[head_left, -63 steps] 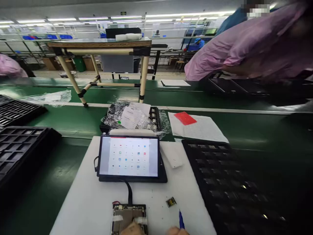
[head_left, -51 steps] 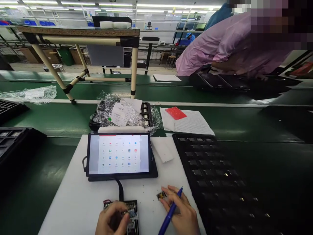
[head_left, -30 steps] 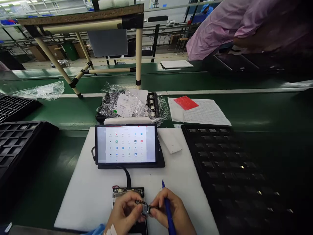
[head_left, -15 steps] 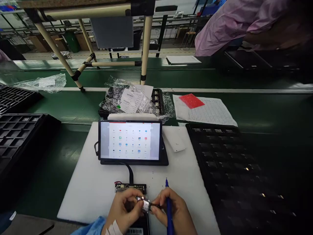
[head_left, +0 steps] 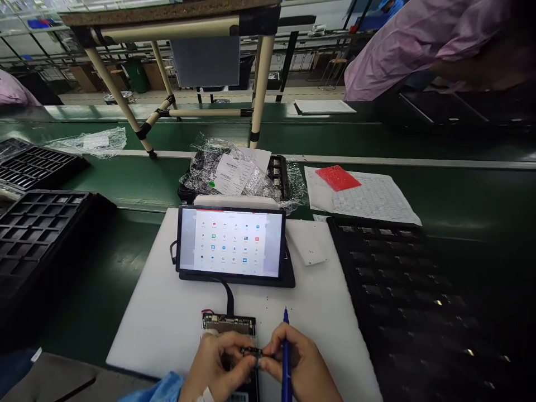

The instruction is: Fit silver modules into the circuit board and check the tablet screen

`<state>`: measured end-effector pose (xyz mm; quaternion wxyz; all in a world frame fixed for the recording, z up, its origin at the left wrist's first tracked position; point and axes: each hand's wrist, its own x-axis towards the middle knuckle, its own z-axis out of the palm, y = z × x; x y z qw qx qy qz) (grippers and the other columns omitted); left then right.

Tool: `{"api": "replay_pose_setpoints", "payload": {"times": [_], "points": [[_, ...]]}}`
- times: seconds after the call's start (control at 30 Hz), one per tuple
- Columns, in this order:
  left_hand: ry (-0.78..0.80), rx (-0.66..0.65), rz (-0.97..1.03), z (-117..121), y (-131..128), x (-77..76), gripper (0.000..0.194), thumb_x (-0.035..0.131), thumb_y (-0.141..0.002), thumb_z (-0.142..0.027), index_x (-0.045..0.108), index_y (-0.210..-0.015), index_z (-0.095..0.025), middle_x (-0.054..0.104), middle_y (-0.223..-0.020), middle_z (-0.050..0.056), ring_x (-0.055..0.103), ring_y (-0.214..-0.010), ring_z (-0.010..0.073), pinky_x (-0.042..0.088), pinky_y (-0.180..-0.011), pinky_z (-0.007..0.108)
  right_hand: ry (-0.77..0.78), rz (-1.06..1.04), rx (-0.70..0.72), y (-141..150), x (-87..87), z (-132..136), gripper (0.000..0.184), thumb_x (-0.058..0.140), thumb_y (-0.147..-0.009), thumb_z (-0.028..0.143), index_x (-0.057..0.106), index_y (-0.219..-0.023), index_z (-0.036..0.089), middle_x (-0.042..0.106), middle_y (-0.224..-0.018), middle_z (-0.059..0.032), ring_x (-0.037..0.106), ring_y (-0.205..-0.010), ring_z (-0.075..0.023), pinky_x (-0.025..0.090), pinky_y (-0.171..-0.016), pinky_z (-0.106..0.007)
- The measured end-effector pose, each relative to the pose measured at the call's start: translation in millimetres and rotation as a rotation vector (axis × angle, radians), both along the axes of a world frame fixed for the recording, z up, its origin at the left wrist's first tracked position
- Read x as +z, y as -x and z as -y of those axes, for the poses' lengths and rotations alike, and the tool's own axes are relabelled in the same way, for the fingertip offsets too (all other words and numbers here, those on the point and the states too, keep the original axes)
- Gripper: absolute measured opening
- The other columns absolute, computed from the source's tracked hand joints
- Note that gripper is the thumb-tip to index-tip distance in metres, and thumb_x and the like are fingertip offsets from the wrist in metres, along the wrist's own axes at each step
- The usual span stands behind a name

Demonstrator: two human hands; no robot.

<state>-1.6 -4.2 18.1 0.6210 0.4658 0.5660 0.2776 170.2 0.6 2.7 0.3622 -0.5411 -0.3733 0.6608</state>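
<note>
Between my two hands is a small dark electronic part (head_left: 252,351) with a thin strip; its exact kind is not clear. The fingertips of my left hand (head_left: 220,363) pinch its left end, and my right hand (head_left: 304,360) pinches the right end. A blue pen (head_left: 286,363) is also tucked in my right hand, its tip pointing away from me. Under my left hand lies an opened device with a bare circuit board (head_left: 228,324), partly covered. A black flat cable (head_left: 230,298) runs from it to a lit tablet screen (head_left: 232,243) showing app icons.
White foam (head_left: 146,318) lies beneath the device. Black compartment trays stand at right (head_left: 402,290) and left (head_left: 37,223). Behind the screen are bubble wrap (head_left: 209,173), printed sheets (head_left: 377,195) and a red pouch (head_left: 338,177). A person in a pink sleeve (head_left: 389,50) works across the bench.
The small part has turned in my fingers, so its shiny pale face no longer shows and a dark edge does. The whole view has shifted slightly, with the scene now further right.
</note>
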Motion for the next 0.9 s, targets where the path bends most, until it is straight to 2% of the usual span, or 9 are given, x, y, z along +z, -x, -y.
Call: {"api": "replay_pose_setpoints", "payload": {"times": [0.07,0.13,0.2,0.27,0.37,0.47,0.7,0.9], "points": [[0.004,0.015,0.025,1.6,-0.4,-1.9,0.04,0.07,-0.074,-0.051,0.071,-0.082,-0.013,0.065,-0.055,0.006,0.062,-0.049,0.0153,0.043,-0.049,0.018,-0.002,0.017,0.022,-0.2,3.9,-2.4,0.019,0.074,-0.057,0.016,0.055,-0.061,0.019,0.064,-0.062,0.002,0.059,-0.058,-0.0143,0.045,-0.058,-0.023],[0.007,0.041,0.066,3.2,-0.8,-4.4,0.046,0.07,-0.073,-0.057,0.07,-0.081,-0.012,0.065,-0.056,0.006,0.062,-0.05,0.0152,0.045,-0.05,0.018,-0.027,0.0,0.028,-1.0,6.3,-3.1,0.018,0.073,-0.057,0.016,0.057,-0.064,0.02,0.067,-0.07,0.0002,0.061,-0.061,-0.0158,0.046,-0.061,-0.026],[0.014,0.086,0.098,4.6,-0.8,-8.0,0.05,0.069,-0.072,-0.062,0.068,-0.081,-0.012,0.064,-0.054,0.006,0.061,-0.05,0.0145,0.046,-0.051,0.018,-0.076,-0.022,-0.013,-1.8,7.1,-1.8,0.022,0.076,-0.056,0.017,0.059,-0.069,0.021,0.07,-0.085,-0.0029,0.064,-0.068,-0.0182,0.047,-0.068,-0.029],[0.01,0.125,0.098,5.3,-0.6,-11.6,0.053,0.069,-0.071,-0.064,0.066,-0.081,-0.012,0.063,-0.052,0.005,0.061,-0.048,0.0136,0.045,-0.05,0.017,-0.092,-0.03,-0.09,-2.2,6.8,0.5,0.025,0.08,-0.057,0.021,0.059,-0.071,0.022,0.07,-0.091,-0.0036,0.065,-0.071,-0.0185,0.048,-0.071,-0.031],[-0.014,0.143,0.083,5.0,-0.5,-14.1,0.055,0.068,-0.071,-0.066,0.065,-0.081,-0.011,0.064,-0.052,0.006,0.061,-0.048,0.0137,0.043,-0.049,0.017,-0.051,-0.031,-0.185,-1.9,5.2,2.9,0.031,0.083,-0.06,0.03,0.053,-0.065,0.022,0.068,-0.075,-0.0005,0.063,-0.066,-0.0168,0.05,-0.069,-0.029],[-0.035,0.143,0.097,4.4,-0.3,-12.6,0.053,0.069,-0.072,-0.064,0.064,-0.08,-0.012,0.066,-0.054,0.006,0.062,-0.049,0.0133,0.043,-0.048,0.016,-0.088,0.007,-0.204,-1.9,2.6,2.9,0.04,0.085,-0.058,0.038,0.048,-0.058,0.022,0.067,-0.063,-0.0006,0.063,-0.064,-0.0179,0.051,-0.066,-0.028],[0.099,0.149,0.258,5.7,-3.0,-5.2,0.05,0.078,-0.064,-0.059,0.067,-0.074,-0.012,0.067,-0.055,0.007,0.063,-0.048,0.0118,0.045,-0.048,0.014,-0.199,0.083,-0.098,-3.5,-2.2,5.0,0.042,0.084,-0.059,0.044,0.049,-0.052,0.022,0.07,-0.058,-0.0029,0.066,-0.056,-0.0186,0.052,-0.056,-0.027],[0.087,0.174,0.268,17.7,-7.0,-10.5,0.049,0.078,-0.065,-0.059,0.067,-0.071,-0.012,0.067,-0.055,0.007,0.061,-0.047,0.0127,0.044,-0.047,0.017,-0.365,-0.041,-0.043,-5.5,-15.5,8.2,0.04,0.084,-0.063,0.039,0.05,-0.049,0.021,0.067,-0.054,-0.0006,0.064,-0.053,-0.0155,0.049,-0.051,-0.023]]}}
